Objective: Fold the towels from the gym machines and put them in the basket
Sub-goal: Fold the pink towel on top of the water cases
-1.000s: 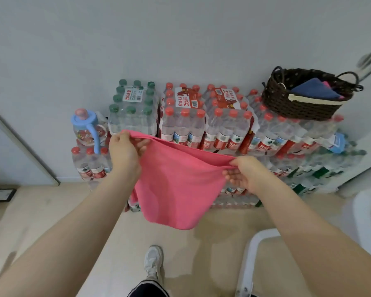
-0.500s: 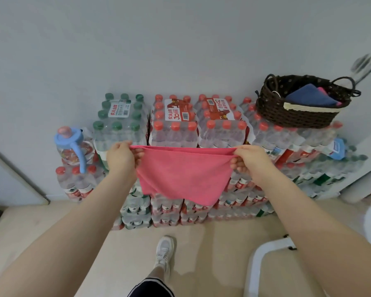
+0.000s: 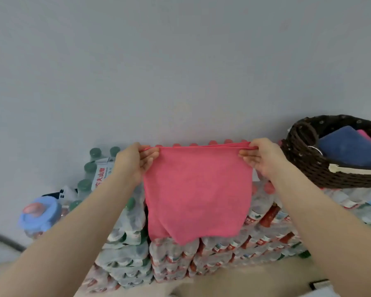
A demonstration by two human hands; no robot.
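Clearly limp and light, the pink towel (image 3: 198, 196) hangs mid-frame, so I keep my left hand (image 3: 133, 162) and right hand (image 3: 263, 159) pinching its top corners, the basket (image 3: 321, 168) waiting at right.

both arms raised forward, left grip (image 3: 135, 161) and right grip (image 3: 261, 156) pinching.

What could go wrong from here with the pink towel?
1. The towel hangs only from fingertip pinches of the left hand and right hand at its top corners; a slip could drop it onto the water bottles.
2. Its bottom edge hangs uneven, so the next fold may come out crooked.
3. The basket sits atop the bottle packs and already holds a blue towel; pushing another in might shift it.
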